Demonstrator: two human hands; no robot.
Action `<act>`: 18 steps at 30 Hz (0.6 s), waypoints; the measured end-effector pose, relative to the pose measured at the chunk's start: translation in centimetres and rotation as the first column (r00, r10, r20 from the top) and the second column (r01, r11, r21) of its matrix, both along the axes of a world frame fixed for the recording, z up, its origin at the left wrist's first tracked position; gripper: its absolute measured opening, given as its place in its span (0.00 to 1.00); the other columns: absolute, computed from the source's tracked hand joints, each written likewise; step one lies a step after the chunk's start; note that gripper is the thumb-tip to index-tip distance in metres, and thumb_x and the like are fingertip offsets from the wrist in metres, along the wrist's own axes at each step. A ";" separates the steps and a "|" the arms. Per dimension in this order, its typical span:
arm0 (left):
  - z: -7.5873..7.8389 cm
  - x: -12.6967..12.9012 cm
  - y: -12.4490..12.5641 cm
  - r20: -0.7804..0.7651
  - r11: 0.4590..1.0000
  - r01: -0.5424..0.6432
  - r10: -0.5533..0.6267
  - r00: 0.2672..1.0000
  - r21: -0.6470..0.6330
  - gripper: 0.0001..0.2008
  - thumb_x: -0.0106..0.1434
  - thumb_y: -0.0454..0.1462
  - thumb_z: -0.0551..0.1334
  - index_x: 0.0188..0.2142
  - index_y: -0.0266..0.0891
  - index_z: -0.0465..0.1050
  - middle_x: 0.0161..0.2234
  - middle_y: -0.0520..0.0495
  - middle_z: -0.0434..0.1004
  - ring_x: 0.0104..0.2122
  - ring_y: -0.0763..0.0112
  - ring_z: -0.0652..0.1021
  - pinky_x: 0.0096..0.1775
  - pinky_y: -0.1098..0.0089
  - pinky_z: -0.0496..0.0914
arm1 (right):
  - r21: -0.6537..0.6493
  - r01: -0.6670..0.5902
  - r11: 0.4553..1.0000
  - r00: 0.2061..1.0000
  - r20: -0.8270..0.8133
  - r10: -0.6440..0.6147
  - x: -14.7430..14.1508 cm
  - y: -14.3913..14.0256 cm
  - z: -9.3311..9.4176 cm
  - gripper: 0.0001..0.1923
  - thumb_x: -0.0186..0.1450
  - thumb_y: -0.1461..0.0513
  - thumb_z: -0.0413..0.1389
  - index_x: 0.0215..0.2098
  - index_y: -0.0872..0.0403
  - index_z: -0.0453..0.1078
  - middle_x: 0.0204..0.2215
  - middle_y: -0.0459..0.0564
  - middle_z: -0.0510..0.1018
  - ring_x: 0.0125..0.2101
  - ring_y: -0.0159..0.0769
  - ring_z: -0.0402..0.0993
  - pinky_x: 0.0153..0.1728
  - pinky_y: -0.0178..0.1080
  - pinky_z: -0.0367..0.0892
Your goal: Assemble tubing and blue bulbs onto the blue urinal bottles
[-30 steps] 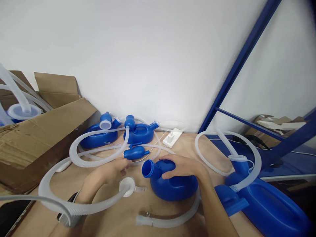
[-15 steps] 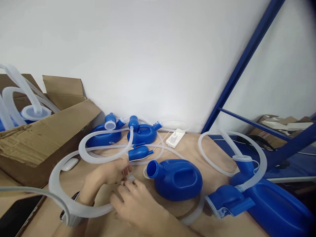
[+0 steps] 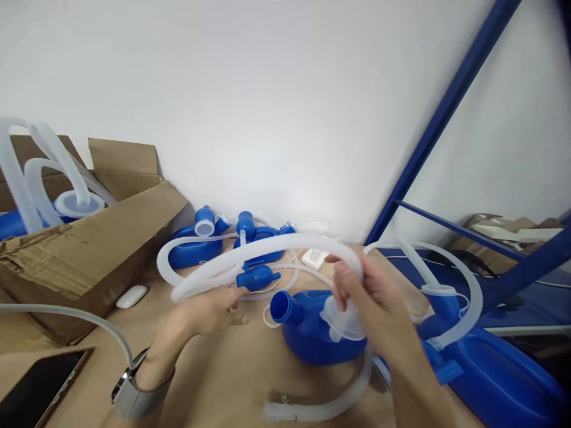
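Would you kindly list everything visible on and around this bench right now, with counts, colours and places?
corrugated hose: one, translucent white, lifted over the bench, held by both hands
hose cap end: one, translucent white, in the right hand
blue jug: one, open spout, on the bench under the right hand
blue jugs by the wall: two, with hoses attached
small blue fitting: one, mid-bench
large blue jug: one, right, hose looped above it
loose hose: one, white, near edge
cardboard box: one, brown, left, hoses inside
mouse: one, white, beside the box
phone: one, black, lower left
power strip: one, white, by the wall
blue frame: right
left hand: wristwatch, gripping the hose
right hand: gripping the cap end
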State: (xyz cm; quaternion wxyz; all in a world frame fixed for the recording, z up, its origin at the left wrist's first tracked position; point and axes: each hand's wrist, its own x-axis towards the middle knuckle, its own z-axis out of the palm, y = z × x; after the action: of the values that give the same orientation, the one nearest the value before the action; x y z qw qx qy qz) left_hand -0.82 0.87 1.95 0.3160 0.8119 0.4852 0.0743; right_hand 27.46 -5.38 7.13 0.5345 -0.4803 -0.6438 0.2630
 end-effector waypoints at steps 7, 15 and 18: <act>2.5 0.8 -1.8 -0.161 0.998 -0.003 -0.008 0.987 -0.064 0.33 0.67 0.52 0.56 0.68 0.43 0.64 0.51 0.39 0.81 0.50 0.48 0.80 0.53 0.55 0.72 | 0.006 0.056 0.998 0.970 -0.237 -0.053 7.7 -1.2 -0.4 0.22 0.67 0.48 0.64 0.23 0.52 0.68 0.15 0.39 0.62 0.17 0.30 0.65 0.22 0.34 0.63; 1.7 -0.2 -2.8 -0.138 0.985 -0.085 0.106 0.985 0.150 0.29 0.68 0.52 0.58 0.64 0.46 0.71 0.68 0.42 0.67 0.66 0.44 0.69 0.65 0.49 0.63 | -0.636 -0.329 0.699 0.715 0.316 0.624 7.8 -5.7 -5.7 0.09 0.64 0.59 0.61 0.41 0.50 0.81 0.44 0.52 0.85 0.43 0.44 0.82 0.46 0.41 0.75; 1.6 -0.2 -3.4 -0.154 0.970 -0.129 0.163 0.975 0.206 0.29 0.68 0.52 0.58 0.64 0.43 0.72 0.64 0.38 0.74 0.61 0.42 0.75 0.61 0.47 0.68 | -0.554 -0.276 0.786 0.511 0.608 0.608 5.2 -6.1 -8.8 0.33 0.58 0.69 0.60 0.60 0.40 0.74 0.65 0.52 0.72 0.58 0.49 0.76 0.55 0.45 0.73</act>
State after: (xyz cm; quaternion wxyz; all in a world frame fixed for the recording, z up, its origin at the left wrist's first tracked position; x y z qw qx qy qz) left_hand -1.05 -2.51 3.51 0.1865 0.8042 0.5594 0.0751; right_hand 32.70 -11.48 -1.68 0.0185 -0.4546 -0.8428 0.2876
